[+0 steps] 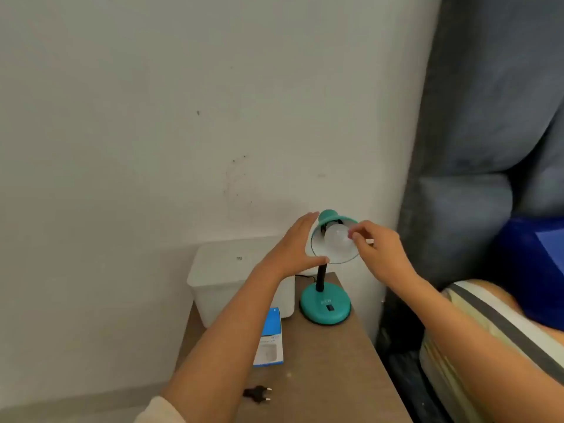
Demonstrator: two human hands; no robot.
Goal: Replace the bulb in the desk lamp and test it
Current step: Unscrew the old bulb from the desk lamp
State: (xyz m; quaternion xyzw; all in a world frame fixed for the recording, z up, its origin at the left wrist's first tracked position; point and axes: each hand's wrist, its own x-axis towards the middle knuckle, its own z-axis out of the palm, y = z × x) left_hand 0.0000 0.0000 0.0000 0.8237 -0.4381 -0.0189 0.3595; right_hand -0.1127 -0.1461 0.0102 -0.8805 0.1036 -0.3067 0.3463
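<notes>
A teal desk lamp stands on a wooden bedside table, its round base (325, 306) with a dark switch at the back right. Its shade (329, 215) is tilted toward me and a white bulb (335, 239) sits inside it, unlit. My left hand (294, 250) cups the shade's left rim, thumb under the lower edge. The fingertips of my right hand (377, 250) pinch the right side of the bulb. A blue and white bulb box (269, 338) lies flat left of the base. The lamp's black plug (258, 393) lies loose on the table near me.
A white plastic bin (219, 276) stands against the wall behind the table's (329, 370) left side. A grey upholstered headboard (476, 148) and a bed with blue and striped bedding (494, 325) lie to the right. The wall is close behind the lamp.
</notes>
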